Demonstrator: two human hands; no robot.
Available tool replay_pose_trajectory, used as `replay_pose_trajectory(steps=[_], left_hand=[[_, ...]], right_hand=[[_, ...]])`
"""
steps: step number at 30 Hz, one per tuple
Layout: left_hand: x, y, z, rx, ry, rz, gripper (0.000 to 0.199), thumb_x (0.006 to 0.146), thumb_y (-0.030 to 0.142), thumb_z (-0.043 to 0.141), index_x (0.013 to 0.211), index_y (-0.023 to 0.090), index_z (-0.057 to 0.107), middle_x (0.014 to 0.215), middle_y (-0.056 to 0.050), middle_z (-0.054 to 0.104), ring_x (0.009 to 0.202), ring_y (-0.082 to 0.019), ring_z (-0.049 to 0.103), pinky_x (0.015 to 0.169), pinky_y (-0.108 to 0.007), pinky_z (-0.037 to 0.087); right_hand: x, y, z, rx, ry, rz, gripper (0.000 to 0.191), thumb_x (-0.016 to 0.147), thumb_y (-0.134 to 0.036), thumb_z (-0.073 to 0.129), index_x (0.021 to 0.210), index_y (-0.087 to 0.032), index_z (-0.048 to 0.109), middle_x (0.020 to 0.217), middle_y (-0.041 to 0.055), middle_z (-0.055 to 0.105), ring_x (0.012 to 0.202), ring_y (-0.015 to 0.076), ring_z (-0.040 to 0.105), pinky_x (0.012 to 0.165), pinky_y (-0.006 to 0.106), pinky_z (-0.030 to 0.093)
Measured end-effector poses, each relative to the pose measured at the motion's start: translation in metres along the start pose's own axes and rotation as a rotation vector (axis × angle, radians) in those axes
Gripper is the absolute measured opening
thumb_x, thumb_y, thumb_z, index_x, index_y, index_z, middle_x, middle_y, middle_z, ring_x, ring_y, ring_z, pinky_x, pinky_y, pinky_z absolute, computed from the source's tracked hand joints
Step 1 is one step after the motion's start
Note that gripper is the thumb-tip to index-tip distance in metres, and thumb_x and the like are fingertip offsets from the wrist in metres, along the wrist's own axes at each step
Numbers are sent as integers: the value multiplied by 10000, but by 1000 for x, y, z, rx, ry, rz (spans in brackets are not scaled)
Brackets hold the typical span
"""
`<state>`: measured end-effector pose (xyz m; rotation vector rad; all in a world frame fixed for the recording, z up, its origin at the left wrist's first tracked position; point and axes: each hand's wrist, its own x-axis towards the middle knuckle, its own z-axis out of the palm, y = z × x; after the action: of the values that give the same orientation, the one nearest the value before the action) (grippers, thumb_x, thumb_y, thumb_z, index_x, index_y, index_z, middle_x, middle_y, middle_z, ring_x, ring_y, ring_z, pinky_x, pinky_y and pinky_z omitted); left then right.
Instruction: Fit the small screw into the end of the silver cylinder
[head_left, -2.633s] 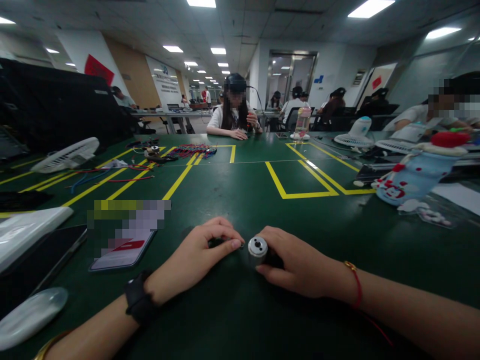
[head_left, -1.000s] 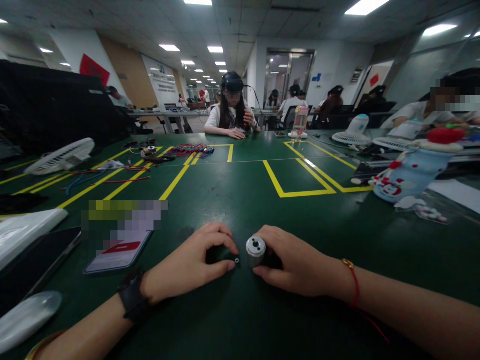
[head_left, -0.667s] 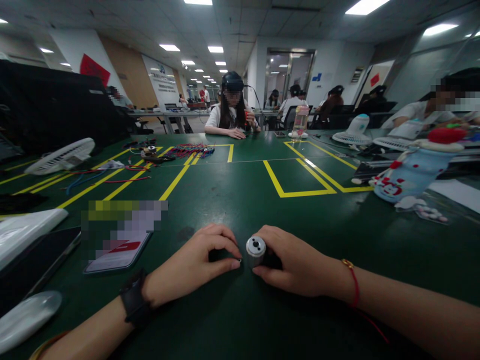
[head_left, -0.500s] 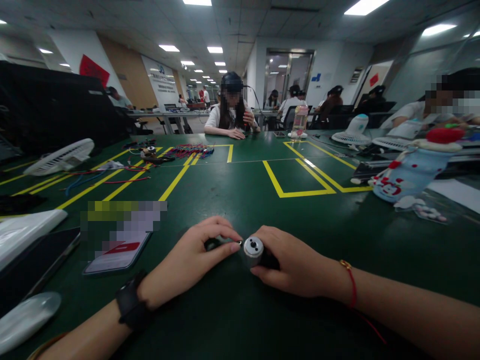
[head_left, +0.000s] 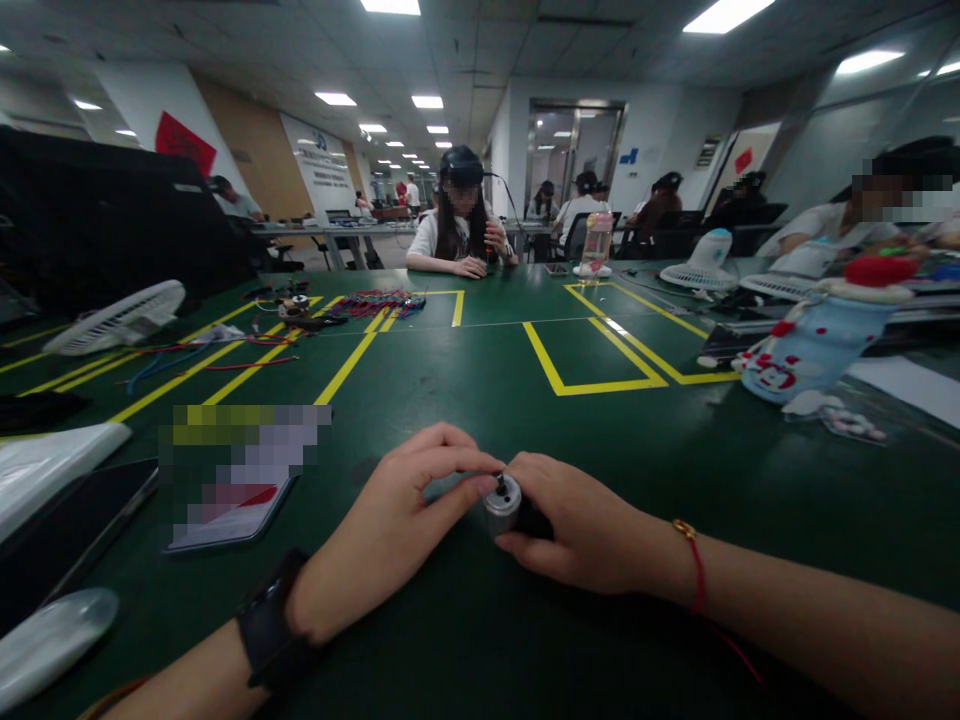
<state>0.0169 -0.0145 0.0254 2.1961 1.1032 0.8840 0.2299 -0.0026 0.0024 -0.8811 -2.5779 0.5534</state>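
My right hand [head_left: 574, 520] is wrapped round a small silver metal cylinder [head_left: 501, 512] that looks like a small motor. The cylinder stands roughly upright, its round end face with small dark holes turned up. Thumb and forefinger of my left hand [head_left: 420, 500] pinch a tiny dark part [head_left: 500, 484] over that end face. Fingertips cover most of the part, so its kind is unclear. I cannot tell whether it sits in a hole or only touches the face. Both hands are low over the green table [head_left: 420, 380].
Left of my hands lies a phone-like flat item [head_left: 247, 520], partly blurred out, beside a white mouse [head_left: 56, 640]. Wires [head_left: 379, 304] and a white fan [head_left: 120, 318] are farther off. A blue cup [head_left: 806, 345] stands right. Across the table sits a person [head_left: 457, 225].
My left hand has moved right and slightly up, bringing the tiny part from beside the cylinder to over its end face. My right hand keeps its grip on the cylinder.
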Motion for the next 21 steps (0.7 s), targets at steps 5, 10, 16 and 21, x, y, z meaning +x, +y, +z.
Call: replay_pose_trajectory(steps=[5, 10, 16, 21], left_hand=[[1, 5, -1, 22, -37, 18, 194, 921, 154, 547, 1002, 270, 680, 992, 6, 581, 928, -151, 567, 821, -285, 452], [-2, 7, -1, 26, -71, 38, 206, 937, 163, 497, 1028, 233, 668, 1011, -16, 575, 942, -167, 561, 834, -307, 450], [-8, 3, -2, 12, -64, 43, 289, 928, 135, 477, 1120, 264, 650, 1026, -15, 572, 953, -172, 559, 840, -315, 444], [-10, -1, -3, -51, -46, -5, 278, 930, 148, 465, 1074, 261, 674, 1023, -16, 583, 954, -176, 567, 850, -313, 434]], right_hand=[[0, 0, 0, -7, 0, 2, 229, 827, -277, 627, 995, -158, 527, 945, 62, 557, 804, 184, 484, 715, 321, 402], [0, 0, 0, 12, 11, -10, 220, 823, -260, 630, 989, -162, 525, 943, 58, 561, 807, 180, 486, 717, 313, 401], [0, 0, -1, 28, 15, -15, 220, 818, -253, 639, 992, -167, 535, 945, 59, 571, 809, 181, 488, 725, 316, 402], [0, 0, -1, 29, 9, -4, 212, 813, -254, 646, 977, -167, 543, 941, 62, 574, 806, 185, 493, 716, 316, 404]])
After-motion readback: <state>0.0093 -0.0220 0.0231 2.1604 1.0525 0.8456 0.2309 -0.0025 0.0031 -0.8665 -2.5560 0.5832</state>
